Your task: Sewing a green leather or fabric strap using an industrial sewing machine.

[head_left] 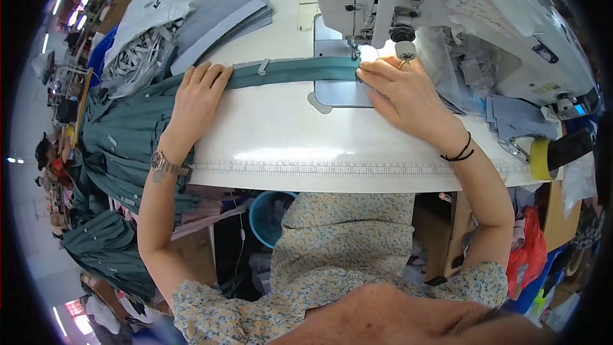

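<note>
From 11 to 1 o'clock, green strip (294,71) meets presser foot (354,51); L hand (196,99) & R hand (403,88) on it, can't tell if pinching. Poss. stitched fingertip if R strays; crooked seam w/ uneven pull.

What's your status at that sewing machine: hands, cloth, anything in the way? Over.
Left fingers on green strip. Right fingers at its right end, near presser foot. Small pale tag on strip; no obvious obstacle.

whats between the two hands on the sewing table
In the head view, a green fabric strip runs from the left hand to the right hand, with a small pale tag on it.
</note>
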{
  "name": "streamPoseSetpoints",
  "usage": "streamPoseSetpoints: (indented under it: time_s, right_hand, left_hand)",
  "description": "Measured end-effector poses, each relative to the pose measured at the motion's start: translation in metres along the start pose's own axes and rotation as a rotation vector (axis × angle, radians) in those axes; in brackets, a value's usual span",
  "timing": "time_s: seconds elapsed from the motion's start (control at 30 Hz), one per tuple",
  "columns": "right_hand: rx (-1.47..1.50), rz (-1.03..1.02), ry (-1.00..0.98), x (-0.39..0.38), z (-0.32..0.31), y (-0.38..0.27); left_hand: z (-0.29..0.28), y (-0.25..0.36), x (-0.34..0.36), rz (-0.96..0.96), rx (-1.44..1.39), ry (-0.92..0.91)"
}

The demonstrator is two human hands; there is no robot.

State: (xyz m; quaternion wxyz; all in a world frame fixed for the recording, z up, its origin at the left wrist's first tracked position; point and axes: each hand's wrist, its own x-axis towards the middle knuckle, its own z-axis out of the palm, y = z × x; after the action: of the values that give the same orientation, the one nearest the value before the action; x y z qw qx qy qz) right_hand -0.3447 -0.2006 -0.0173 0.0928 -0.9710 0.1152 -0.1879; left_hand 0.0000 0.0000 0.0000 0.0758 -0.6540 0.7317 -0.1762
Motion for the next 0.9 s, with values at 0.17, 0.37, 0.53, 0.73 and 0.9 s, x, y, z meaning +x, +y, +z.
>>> streamPoseSetpoints:
  time_s: [0.17, 0.37, 0.53, 0.73, 0.9]
  right_hand:
    - [0.005, -0.006, 0.014, -0.002, 0.001, -0.002]
    - [0.011, -0.012, 0.047, -0.003, 0.005, -0.001]
    - [0.025, 0.023, 0.031, -0.003, 0.005, -0.006]
    - [-0.036, 0.037, 0.028, -0.006, 0.004, -0.004]
    - [-0.017, 0.023, 0.022, -0.002, 0.004, -0.005]
  left_hand:
    - [-0.044, 0.040, 0.026, -0.016, -0.020, 0.076]
    - [-0.035, 0.108, 0.098, 0.201, -0.375, 0.375]
    - [-0.008, 0.114, 0.110, 0.349, -0.314, 0.418]
    - [-0.006, 0.118, 0.109, 0.321, -0.326, 0.525]
    - [-0.006, 0.118, 0.106, 0.274, -0.380, 0.466]
